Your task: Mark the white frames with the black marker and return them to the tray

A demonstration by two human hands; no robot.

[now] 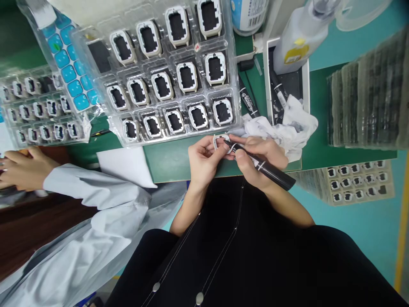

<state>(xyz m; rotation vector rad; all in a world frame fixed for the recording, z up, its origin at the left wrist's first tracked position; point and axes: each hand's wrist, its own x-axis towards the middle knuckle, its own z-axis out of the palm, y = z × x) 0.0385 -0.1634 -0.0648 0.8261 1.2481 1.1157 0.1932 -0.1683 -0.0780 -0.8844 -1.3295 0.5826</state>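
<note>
Near the table's front edge, my left hand (204, 160) pinches a small white frame (218, 140) between its fingers. My right hand (260, 160) is wrapped round a black marker (273, 172), whose tip touches or nearly touches the frame. Fingertips of my right hand also lie close to the frame's edge, and part of the frame is hidden behind fingers. Just beyond my hands sits a clear plastic tray (153, 143) with rows of similar white frames, each in its own compartment. One compartment at its upper left holds no white frame.
Crumpled white tissue (277, 132) lies right of the tray, beside an open box (306, 91) and a pump bottle (297, 42). Stacked trays (367, 98) stand at the right. A white sheet (126, 165) lies left of my hands. A co-worker's grey sleeve (96, 187) reaches in from the left.
</note>
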